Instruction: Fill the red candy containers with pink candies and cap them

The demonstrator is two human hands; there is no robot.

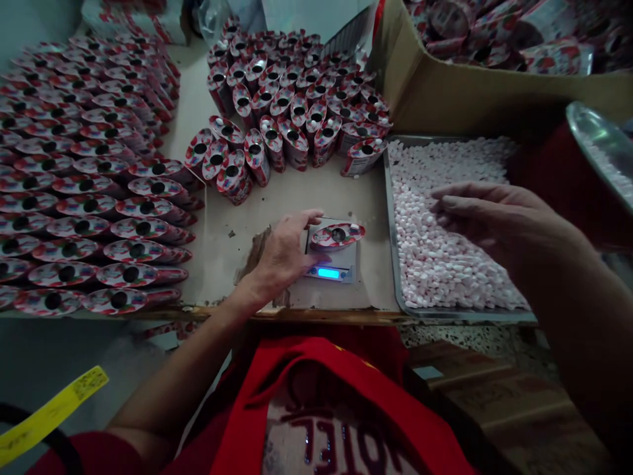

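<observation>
A small digital scale (329, 272) with a lit blue display lies on the table, carrying one red-and-white printed pack (324, 245) with a round hole in its top; pale pieces show in the hole. My left hand (284, 254) rests at the scale's left side, thumb and fingers apart around the pack's left end. Whether it touches the pack I cannot tell. Over a metal tray (390, 224) of small whitish candies (435, 264), my right hand (499, 214) hovers with its fingers pressed together; anything between the fingertips is hidden.
Rows of similar packs (89, 204) fill the table's left side. Another group of packs (297, 109) stands behind the scale, some with whitish candies on top. A cardboard box (445, 99) of packs is at the back right. A metal bowl (593, 145) stands right of the tray.
</observation>
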